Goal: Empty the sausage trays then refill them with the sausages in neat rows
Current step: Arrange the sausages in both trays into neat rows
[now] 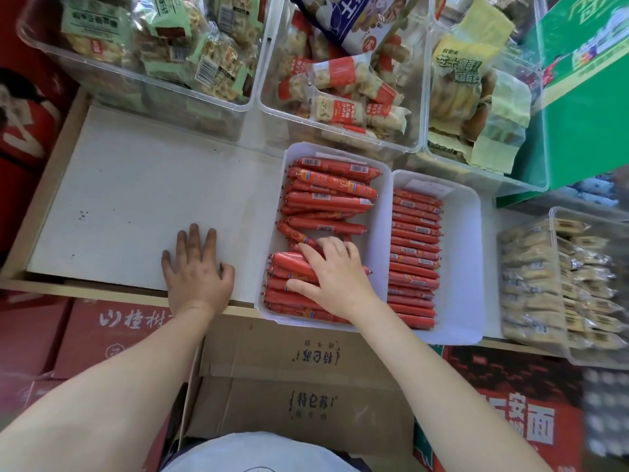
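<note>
Under the right hand (335, 277) lie red sausages (326, 199) with small white barcode labels, in a white tray (377, 233); the tray (459, 260) just right of it is white too. The left hand (197, 267) rests on a white shelf (136, 206) with dark specks, red boxes (112, 332) with white lettering below it
</note>
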Demonstrator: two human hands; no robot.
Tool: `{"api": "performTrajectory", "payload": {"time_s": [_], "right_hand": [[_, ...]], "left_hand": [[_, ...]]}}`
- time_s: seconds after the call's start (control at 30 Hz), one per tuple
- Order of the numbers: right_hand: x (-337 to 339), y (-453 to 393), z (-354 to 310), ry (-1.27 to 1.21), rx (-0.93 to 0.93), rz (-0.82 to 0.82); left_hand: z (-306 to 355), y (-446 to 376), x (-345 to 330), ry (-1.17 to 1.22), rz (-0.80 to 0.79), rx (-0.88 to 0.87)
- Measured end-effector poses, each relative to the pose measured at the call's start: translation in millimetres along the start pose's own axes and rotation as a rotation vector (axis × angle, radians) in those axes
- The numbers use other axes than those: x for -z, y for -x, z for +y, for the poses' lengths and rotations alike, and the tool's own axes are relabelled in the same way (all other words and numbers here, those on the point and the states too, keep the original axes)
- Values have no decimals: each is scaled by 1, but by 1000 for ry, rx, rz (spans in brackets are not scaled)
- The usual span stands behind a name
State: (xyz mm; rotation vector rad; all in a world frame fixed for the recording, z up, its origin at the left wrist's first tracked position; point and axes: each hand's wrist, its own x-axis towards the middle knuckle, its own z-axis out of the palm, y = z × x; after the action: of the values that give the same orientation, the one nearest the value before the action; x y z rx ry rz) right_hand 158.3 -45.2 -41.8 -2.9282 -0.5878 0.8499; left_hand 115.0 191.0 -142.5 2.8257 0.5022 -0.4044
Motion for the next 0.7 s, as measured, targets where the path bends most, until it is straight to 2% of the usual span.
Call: {"api": "performTrajectory", "payload": {"time_s": [0.13, 0.23, 0.33, 0.5, 0.57, 0.63, 0.7], "right_hand": [[-6, -6, 5, -98, 5, 27], [-7, -13, 6, -39, -40, 100], [-12, -6, 0, -43, -17, 87], [-16, 10, -1, -342, -42, 12], [-16, 1, 1, -506, -169, 120], [-19, -11, 5, -412, -360, 265], [-20, -20, 10, -372, -501, 225]], "left_hand": [[0, 0, 0, -5, 2, -2], [1, 0, 0, -3, 10, 0], [1, 0, 0, -11, 3, -2], [1, 1, 0, -8, 0, 8], [0, 0, 0, -10, -1, 5], [1, 1, 1, -9, -1, 4], [1, 0, 1, -12, 1, 4]]}}
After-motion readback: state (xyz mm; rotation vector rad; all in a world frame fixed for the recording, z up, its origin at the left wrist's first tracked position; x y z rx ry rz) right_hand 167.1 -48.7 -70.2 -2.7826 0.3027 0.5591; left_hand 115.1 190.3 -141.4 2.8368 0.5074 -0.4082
